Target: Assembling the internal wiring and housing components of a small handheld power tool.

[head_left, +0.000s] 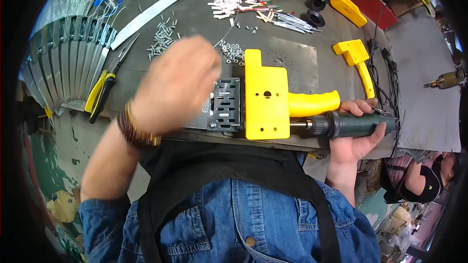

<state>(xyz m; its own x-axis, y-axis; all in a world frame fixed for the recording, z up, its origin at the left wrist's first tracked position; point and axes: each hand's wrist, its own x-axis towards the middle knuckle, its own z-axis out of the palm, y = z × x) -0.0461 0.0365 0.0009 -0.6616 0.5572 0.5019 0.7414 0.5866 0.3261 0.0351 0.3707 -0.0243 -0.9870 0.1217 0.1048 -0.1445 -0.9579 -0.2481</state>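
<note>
Driver [358, 122] clamped in right hand [353, 136] at bench edge [312, 143] | left hand [175, 85] blurred, grip unclear | jig [265, 95] beside

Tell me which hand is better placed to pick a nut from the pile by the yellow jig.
Left. The left hand hovers free beside the nuts, though blurred. The right hand is wrapped around the green power driver at the yellow jig.

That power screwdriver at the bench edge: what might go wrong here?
The right hand holds the power screwdriver against a yellow jig hanging over the table edge; it might slip off. The left hand hovers near the slotted metal bracket and could get pinched.
</note>
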